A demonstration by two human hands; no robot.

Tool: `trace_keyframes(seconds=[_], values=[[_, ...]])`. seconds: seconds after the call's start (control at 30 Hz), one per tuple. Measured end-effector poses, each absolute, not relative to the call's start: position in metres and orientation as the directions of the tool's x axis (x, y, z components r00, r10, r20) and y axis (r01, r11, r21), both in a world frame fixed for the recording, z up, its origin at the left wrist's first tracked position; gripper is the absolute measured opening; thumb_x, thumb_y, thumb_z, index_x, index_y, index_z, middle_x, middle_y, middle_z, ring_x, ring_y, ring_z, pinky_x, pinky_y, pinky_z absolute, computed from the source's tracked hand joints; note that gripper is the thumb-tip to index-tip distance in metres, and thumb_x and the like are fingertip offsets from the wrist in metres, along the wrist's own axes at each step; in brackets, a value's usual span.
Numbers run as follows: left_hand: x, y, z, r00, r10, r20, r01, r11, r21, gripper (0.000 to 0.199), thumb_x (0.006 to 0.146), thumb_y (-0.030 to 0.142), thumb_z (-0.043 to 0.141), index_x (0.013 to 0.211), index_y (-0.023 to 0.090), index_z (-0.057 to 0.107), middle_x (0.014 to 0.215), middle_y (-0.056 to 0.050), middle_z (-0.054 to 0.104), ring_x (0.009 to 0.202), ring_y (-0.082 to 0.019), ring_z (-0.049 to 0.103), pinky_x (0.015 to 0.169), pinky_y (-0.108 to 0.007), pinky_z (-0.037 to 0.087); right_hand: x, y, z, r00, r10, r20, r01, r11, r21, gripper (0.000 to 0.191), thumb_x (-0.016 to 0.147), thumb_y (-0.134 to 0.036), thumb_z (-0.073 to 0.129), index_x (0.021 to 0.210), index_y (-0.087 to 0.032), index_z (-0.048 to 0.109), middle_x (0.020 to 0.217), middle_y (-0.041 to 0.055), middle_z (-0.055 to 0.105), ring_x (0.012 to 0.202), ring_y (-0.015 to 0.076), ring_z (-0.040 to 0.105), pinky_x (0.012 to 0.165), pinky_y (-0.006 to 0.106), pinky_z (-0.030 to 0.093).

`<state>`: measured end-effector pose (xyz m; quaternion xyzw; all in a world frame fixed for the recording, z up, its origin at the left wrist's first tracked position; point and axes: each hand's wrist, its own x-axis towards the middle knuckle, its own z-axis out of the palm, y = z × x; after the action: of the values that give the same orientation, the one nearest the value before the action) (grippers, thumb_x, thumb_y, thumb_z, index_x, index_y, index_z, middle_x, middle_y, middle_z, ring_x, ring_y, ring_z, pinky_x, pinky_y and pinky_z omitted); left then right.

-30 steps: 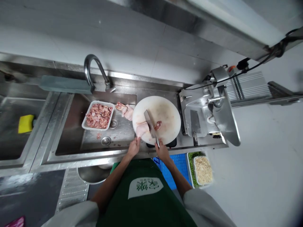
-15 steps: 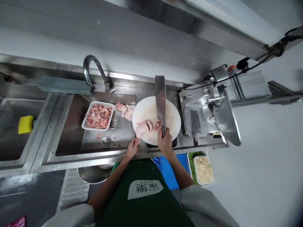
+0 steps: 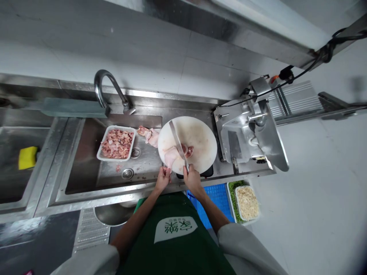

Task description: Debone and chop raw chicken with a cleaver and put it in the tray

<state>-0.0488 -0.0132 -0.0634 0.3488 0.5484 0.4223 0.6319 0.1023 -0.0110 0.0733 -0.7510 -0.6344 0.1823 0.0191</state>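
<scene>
On the round white cutting board (image 3: 200, 133) lies a piece of raw poultry leg (image 3: 171, 154), pale-skinned, with its cut end to the right. My left hand (image 3: 163, 178) pinches its narrow end at the board's near left edge. In my right hand (image 3: 192, 178) is the handle of a cleaver (image 3: 177, 139), its blade edge-down across the leg and slanting to the far left. A cut-off chunk of meat (image 3: 189, 151) sits just right of the blade. Another raw poultry piece (image 3: 149, 136) lies left of the board, over the sink.
A white basket of chopped meat (image 3: 99, 156) stands in the sink (image 3: 83, 168) under the curved faucet (image 3: 99, 82). To the right are a metal slicing machine (image 3: 269, 133) and a second cleaver (image 3: 234, 147). Below the counter stands a tray of pale shreds (image 3: 248, 202).
The cleaver has come down from its raised position right of the leg and swung left onto it. My right hand has shifted slightly left and nearer me.
</scene>
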Motion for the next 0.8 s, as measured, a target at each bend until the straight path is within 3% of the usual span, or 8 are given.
trace_keyframes(seconds=[0.2, 0.3, 0.43, 0.5, 0.63, 0.8], values=[[-0.053, -0.012, -0.062, -0.044, 0.922, -0.384, -0.163, 0.373, 0.913, 0.048, 0.083, 0.067, 0.059, 0.09, 0.024, 0.041, 0.06, 0.011, 0.046, 0.039, -0.008, 0.045, 0.039, -0.02, 0.042, 0.101, -0.006, 0.076, 0.076, 0.967, -0.241, 0.954, -0.141, -0.266, 0.026, 0.104, -0.033, 0.044, 0.101, -0.013, 0.06, 0.082, 0.0124, 0.073, 0.073, 0.0229, 0.07, 0.064, 0.026, 0.043], [-0.053, -0.012, -0.061, -0.059, 0.92, -0.387, -0.185, 0.371, 0.91, 0.048, 0.083, 0.067, 0.06, 0.089, 0.023, 0.041, 0.062, 0.01, 0.046, 0.039, -0.007, 0.044, 0.038, -0.02, 0.04, 0.12, 0.008, 0.107, 0.072, 0.994, -0.084, 0.929, -0.098, -0.356, 0.033, 0.104, -0.04, 0.04, 0.104, -0.013, 0.06, 0.078, 0.0112, 0.072, 0.069, 0.0236, 0.069, 0.06, 0.027, 0.043], [-0.051, -0.013, -0.059, -0.075, 0.92, -0.386, -0.198, 0.365, 0.91, 0.048, 0.083, 0.066, 0.059, 0.09, 0.023, 0.041, 0.064, 0.01, 0.047, 0.038, -0.006, 0.043, 0.036, -0.019, 0.039, 0.122, 0.019, 0.126, 0.205, 0.962, 0.179, 0.862, -0.091, -0.498, 0.043, 0.104, -0.048, 0.036, 0.118, -0.012, 0.056, 0.085, 0.0133, 0.072, 0.076, 0.0255, 0.071, 0.061, 0.028, 0.045], [-0.051, -0.013, -0.057, -0.072, 0.921, -0.383, -0.199, 0.363, 0.91, 0.047, 0.084, 0.066, 0.059, 0.09, 0.023, 0.04, 0.063, 0.011, 0.046, 0.037, -0.006, 0.042, 0.036, -0.019, 0.039, 0.111, 0.014, 0.107, 0.222, 0.968, 0.121, 0.863, -0.137, -0.486, 0.042, 0.104, -0.046, 0.037, 0.116, -0.011, 0.057, 0.086, 0.0152, 0.072, 0.077, 0.0261, 0.071, 0.063, 0.029, 0.046], [-0.053, -0.012, -0.053, -0.064, 0.928, -0.366, -0.155, 0.353, 0.923, 0.047, 0.084, 0.066, 0.059, 0.089, 0.023, 0.04, 0.064, 0.011, 0.048, 0.036, -0.005, 0.044, 0.035, -0.018, 0.037, 0.103, 0.004, 0.053, 0.105, 0.962, -0.252, 0.923, -0.189, -0.335, 0.032, 0.103, -0.035, 0.041, 0.101, -0.011, 0.062, 0.083, 0.0154, 0.072, 0.078, 0.0261, 0.07, 0.066, 0.029, 0.045], [-0.054, -0.012, -0.052, -0.095, 0.923, -0.372, -0.163, 0.354, 0.921, 0.052, 0.08, 0.07, 0.06, 0.088, 0.023, 0.039, 0.065, 0.01, 0.05, 0.036, -0.005, 0.046, 0.036, -0.019, 0.04, 0.13, 0.014, 0.055, 0.016, 0.943, -0.331, 0.913, -0.149, -0.38, 0.032, 0.104, -0.039, 0.042, 0.104, -0.015, 0.063, 0.089, 0.0121, 0.074, 0.086, 0.0237, 0.069, 0.07, 0.026, 0.043]])
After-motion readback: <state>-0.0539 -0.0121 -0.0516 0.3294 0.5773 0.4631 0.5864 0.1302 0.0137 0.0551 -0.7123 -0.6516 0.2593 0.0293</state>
